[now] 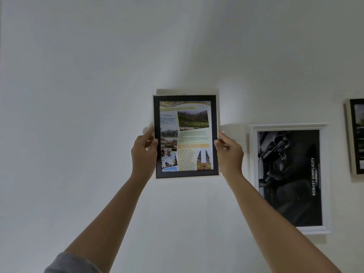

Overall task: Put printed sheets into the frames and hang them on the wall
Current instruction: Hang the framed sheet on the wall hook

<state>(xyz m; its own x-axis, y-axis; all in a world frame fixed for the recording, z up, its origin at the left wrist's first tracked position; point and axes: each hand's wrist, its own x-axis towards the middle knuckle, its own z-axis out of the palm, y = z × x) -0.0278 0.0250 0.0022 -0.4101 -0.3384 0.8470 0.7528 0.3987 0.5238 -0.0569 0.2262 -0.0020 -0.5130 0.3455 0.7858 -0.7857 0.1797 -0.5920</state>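
A black-bordered frame [214,115] with a pale outer edge is held upright against the white wall [88,95], just left of the white frame [253,174] and a little higher than it. A colourful printed sheet [185,134] with photos and text blocks sits inside it behind the glazing.

The left hand [143,152] grips the side of the black-bordered frame farther from the white frame, thumb on the front edge and fingers curled behind. The right hand [229,152] grips the side nearer the white frame in the same way, close to the white frame's upper corner but not touching it. Both arms reach up from below, and a grey sleeve [69,263] shows on the left arm, far left of the white frame and below it.

Whether the black-bordered frame is caught on a hook or only pressed to the wall is hard to tell.

The white frame holds a dark poster [289,178] with "ROBUST SIMPLICITY" printed sideways. Right of the white frame and higher, a third frame [349,134] is cut off by the picture edge.
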